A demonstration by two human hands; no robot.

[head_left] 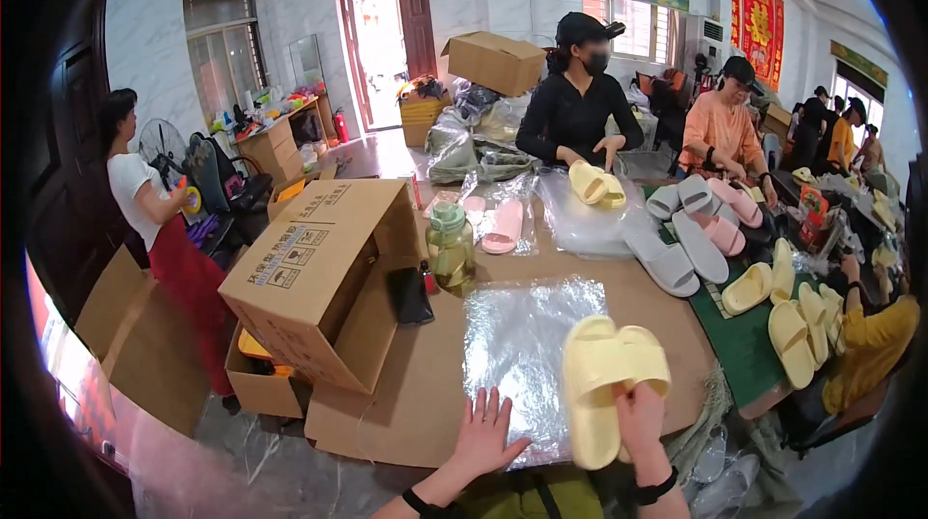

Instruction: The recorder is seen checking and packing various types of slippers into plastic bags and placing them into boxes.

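1. Far left: a person in a white top and red skirt [155,219] stands beside a floor fan [160,144], apart from the work here.
2. Left of centre: an open cardboard carton [309,273] lies on its side on the tabletop [416,393], which is covered in brown cardboard. Just right of it are a black pouch [410,295] and a green-capped drink bottle [450,244].
3. Centre: a clear plastic bag [527,350] lies flat on the tabletop, its near edge at the wearer's side.
4. Left hand [483,437]: fingers spread apart, palm down, pressing on the bag's near left corner. It clamps nothing.
5. Right hand [641,422]: grip closed on a pair of pale yellow slippers [604,379], held stacked together, upright, above the bag's right edge.
6. Judged step: bagging the pair; the bag is pinned flat but its mouth does not look opened yet.
7. Judged next move: calls for the left fingers to lift the bag's top layer so the mouth gapes, then the pair to go in toe first; the film is thin and likely to cling.
8. Right: grey [667,263], pink [720,229] and yellow slippers [793,331] lie loose on the green mat [744,350]. Two people opposite, one in black [577,113], one in orange [720,128], handle other pairs.
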